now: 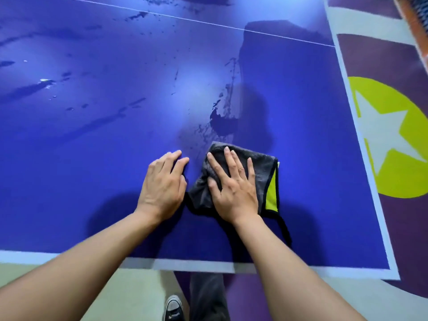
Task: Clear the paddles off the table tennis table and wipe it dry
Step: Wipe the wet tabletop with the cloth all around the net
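The blue table tennis table (92,158) fills the view, with water streaks and droplets (220,117) across its surface. A dark grey cloth with a lime-green underside (266,167) lies on the table near the front edge. My right hand (234,184) presses flat on the cloth, fingers spread. My left hand (164,184) rests palm-down on the bare table just left of the cloth, holding nothing. No paddles are in view.
The table's white front edge line (196,266) runs near my body, and the white right edge (361,135) is close. Beyond it lies a purple floor with a yellow circle and white star (389,135). My shoe (173,309) and trouser leg show below.
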Demonstrator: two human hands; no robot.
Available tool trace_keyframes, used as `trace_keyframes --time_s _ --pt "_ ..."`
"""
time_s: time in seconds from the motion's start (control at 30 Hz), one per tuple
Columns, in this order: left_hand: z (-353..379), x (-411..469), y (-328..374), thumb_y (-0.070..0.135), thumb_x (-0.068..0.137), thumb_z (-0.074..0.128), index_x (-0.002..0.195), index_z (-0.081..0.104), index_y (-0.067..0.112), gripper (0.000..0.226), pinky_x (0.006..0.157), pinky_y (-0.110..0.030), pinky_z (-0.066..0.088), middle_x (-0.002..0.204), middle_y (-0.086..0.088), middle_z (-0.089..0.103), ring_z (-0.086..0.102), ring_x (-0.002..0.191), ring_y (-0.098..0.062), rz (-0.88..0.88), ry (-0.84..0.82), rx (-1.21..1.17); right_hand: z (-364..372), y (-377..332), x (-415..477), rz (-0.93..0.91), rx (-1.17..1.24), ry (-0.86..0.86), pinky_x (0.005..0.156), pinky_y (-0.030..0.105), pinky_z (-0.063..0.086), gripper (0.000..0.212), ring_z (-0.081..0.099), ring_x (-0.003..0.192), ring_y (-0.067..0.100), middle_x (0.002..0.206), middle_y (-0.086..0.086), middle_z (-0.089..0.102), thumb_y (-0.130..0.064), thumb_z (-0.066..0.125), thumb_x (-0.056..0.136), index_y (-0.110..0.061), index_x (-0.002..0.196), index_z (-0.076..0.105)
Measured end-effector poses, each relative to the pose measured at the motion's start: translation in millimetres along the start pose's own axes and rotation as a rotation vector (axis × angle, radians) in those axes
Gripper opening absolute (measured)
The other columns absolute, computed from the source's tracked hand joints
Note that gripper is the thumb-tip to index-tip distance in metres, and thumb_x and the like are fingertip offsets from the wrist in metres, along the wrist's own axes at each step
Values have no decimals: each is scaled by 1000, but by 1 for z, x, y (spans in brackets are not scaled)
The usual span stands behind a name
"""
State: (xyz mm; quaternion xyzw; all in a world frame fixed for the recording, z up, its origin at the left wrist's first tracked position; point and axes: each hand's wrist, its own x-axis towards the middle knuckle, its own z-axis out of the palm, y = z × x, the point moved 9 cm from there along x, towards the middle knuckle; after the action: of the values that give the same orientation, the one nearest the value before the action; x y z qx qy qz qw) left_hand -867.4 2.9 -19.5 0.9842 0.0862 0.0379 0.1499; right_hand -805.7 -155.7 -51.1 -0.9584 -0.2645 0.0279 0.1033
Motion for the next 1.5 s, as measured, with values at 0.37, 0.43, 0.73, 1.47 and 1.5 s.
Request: trace_keyframes --time_s 0.37,0.43,0.73,1.47,1.5 --pt "1 192 -34 25 96 33 148 43 6 57 122 -46 22 157 -18 37 31 147 -37 -41 -26 75 -12 56 199 63 14 -31 127 49 -8 59 -1 158 10 173 -4 4 -55 27 102 -50 160 12" --pt "5 220 -42 26 96 33 150 42 7 57 123 -45 20 158 -17 36 30 147 -36 -62 -28 81 -14 67 236 66 15 -31 127 49 -8 59 -1 158 10 173 -4 5 -55 26 102 -50 160 13" --pt "8 237 -57 26 98 36 148 46 12 53 120 -47 26 157 -9 40 34 146 -32 -106 79 50 -23 111 418 83 -3 -24 127 49 -7 58 3 158 12 172 -2 8 -55 26 102 -51 159 18" --pt "-10 230 -60 10 98 40 141 48 3 44 117 -41 29 150 -14 46 43 137 -32 -136 134 -101 -4 5 311 -190 -29 -58 127 53 -3 60 6 159 16 172 3 9 -53 28 102 -46 161 17" --pt "-15 221 -63 8 98 41 139 50 3 43 115 -41 31 146 -14 49 46 134 -33 -149 161 -112 -2 -3 286 -198 -28 -52 127 53 -3 61 7 159 17 172 3 9 -53 28 101 -46 161 17"
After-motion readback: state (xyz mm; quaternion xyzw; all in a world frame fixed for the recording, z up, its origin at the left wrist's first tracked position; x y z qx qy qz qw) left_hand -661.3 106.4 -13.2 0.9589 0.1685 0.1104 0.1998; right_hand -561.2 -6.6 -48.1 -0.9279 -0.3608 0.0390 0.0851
